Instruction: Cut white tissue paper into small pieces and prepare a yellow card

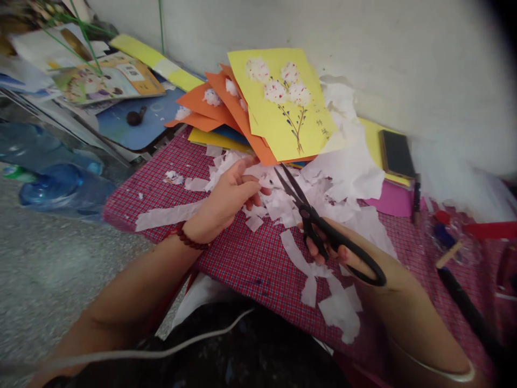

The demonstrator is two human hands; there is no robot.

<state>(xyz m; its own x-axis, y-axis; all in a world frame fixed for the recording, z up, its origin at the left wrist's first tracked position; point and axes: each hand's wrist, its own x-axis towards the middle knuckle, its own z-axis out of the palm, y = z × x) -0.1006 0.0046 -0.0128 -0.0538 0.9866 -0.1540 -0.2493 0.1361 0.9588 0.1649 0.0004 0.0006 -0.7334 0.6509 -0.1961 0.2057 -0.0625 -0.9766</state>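
My right hand (325,237) grips a pair of black scissors (305,210), its fingers in the handle loops. The blades point up and to the left, slightly parted, over torn white paper scraps (283,207). My left hand (232,191) is at the left of this pile, fingers loosely bent and apart, with nothing visible held in them; its fingertips are close to the scraps. Behind both hands lies a yellow sheet (291,108) with fluffy white paper blossoms and a drawn stem. Under it fan out orange sheets (214,105) with white tufts.
A red checked cloth (238,269) covers the table. On the right are a phone (397,153), a dark marker (417,199) and a stick-like tool (464,296). Blue water bottles (67,186) lie on the floor at left, below a stool (133,121) with booklets.
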